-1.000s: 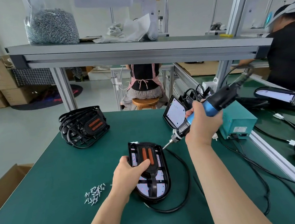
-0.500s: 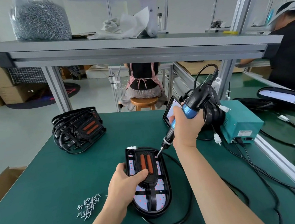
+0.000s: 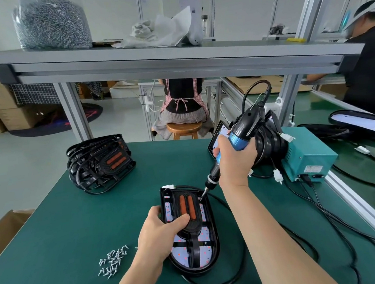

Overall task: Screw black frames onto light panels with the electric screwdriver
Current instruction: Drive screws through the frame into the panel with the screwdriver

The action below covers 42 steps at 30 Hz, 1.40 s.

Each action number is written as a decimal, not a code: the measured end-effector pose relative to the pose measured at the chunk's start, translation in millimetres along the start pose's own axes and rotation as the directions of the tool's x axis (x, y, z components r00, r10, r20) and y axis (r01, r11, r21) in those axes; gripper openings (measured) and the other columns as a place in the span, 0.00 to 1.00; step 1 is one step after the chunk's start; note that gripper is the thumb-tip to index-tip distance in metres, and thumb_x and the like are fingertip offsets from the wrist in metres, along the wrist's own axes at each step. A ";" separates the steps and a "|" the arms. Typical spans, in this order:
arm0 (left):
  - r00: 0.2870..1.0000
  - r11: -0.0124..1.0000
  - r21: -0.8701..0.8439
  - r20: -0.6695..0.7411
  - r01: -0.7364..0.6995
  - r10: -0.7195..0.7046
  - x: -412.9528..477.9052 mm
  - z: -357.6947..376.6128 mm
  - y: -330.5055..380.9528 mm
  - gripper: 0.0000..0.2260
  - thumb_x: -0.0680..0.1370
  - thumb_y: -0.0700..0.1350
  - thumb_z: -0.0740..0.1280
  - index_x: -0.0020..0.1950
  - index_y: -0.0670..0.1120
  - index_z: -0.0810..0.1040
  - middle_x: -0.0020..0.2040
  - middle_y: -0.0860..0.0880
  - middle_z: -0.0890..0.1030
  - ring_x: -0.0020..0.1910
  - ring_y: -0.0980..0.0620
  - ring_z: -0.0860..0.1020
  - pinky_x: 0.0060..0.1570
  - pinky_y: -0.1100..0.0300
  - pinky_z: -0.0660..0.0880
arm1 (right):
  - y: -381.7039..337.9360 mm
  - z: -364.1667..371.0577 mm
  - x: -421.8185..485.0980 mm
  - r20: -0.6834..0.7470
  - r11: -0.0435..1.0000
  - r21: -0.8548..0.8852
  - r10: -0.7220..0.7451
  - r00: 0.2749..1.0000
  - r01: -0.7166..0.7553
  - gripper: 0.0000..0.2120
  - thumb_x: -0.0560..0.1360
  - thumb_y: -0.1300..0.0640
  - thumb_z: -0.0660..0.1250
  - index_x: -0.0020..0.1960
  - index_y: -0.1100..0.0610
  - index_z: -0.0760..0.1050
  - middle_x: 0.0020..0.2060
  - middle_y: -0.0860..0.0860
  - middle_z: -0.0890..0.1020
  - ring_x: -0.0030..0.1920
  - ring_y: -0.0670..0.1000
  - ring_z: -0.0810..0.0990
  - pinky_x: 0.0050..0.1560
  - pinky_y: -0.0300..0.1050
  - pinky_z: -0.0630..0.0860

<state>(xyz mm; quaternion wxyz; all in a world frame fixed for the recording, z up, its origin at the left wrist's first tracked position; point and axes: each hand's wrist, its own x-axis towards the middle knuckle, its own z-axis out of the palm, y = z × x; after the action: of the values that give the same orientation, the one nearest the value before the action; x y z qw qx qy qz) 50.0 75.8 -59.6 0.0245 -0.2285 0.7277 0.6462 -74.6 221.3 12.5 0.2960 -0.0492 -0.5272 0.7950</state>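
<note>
An oval light panel [image 3: 200, 250] lies in the middle of the green table, with a black frame [image 3: 188, 211] bearing two orange strips on top of it. My left hand [image 3: 159, 234] grips the frame from the left, thumb laid across its centre piece. My right hand [image 3: 235, 160] holds the blue and black electric screwdriver [image 3: 238, 138] tilted, its bit tip touching the frame's upper right corner. A pile of small silver screws [image 3: 113, 262] lies left of the panel.
A stack of black frames [image 3: 100, 162] sits at the table's far left. A teal power box [image 3: 309, 157] and more panels [image 3: 269, 142] stand at the right, with black cables [image 3: 322, 209] trailing across the mat. A shelf [image 3: 153, 57] spans overhead. Other people work behind and to the right.
My right hand has swung the screwdriver from a flat, raised pose to a steeper one and lowered its tip onto the frame's upper right corner. My left hand stays on the frame.
</note>
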 end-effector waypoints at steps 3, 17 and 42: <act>1.000 1.000 -0.001 0.001 0.005 -0.005 -0.5 -0.1 0.0 0.24 0.60 0.57 0.77 0.55 0.55 0.77 0.43 0.56 0.87 0.48 0.49 0.85 0.57 0.45 0.79 | 3.9 2.1 -1.3 0.020 1.000 0.012 0.020 1.000 -0.020 0.09 0.67 0.62 0.69 0.43 0.54 0.70 0.33 0.54 0.76 0.27 0.52 0.75 0.30 0.44 0.75; 0.998 0.998 -0.054 0.054 -0.010 0.013 -0.8 -0.3 1.1 0.31 0.61 0.55 0.77 0.63 0.60 0.75 0.47 0.59 0.87 0.49 0.54 0.85 0.59 0.47 0.78 | 1.4 4.9 1.1 0.061 0.999 0.013 -0.034 0.998 0.033 0.09 0.68 0.62 0.70 0.44 0.55 0.71 0.30 0.54 0.77 0.26 0.51 0.76 0.29 0.44 0.74; 0.999 0.999 -0.040 0.038 -0.015 0.016 0.6 0.1 -1.7 0.27 0.62 0.54 0.76 0.60 0.60 0.76 0.48 0.58 0.87 0.50 0.53 0.85 0.60 0.47 0.78 | 2.5 -1.3 1.5 -0.007 0.998 0.029 -0.054 0.998 0.055 0.09 0.66 0.62 0.69 0.43 0.56 0.70 0.31 0.58 0.77 0.25 0.51 0.75 0.28 0.43 0.73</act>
<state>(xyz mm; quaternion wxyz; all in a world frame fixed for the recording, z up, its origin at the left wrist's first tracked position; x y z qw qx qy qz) 50.0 75.6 -61.3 0.0290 -0.2108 0.7159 0.6650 -76.4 222.5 10.1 0.3199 -0.0330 -0.5156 0.7942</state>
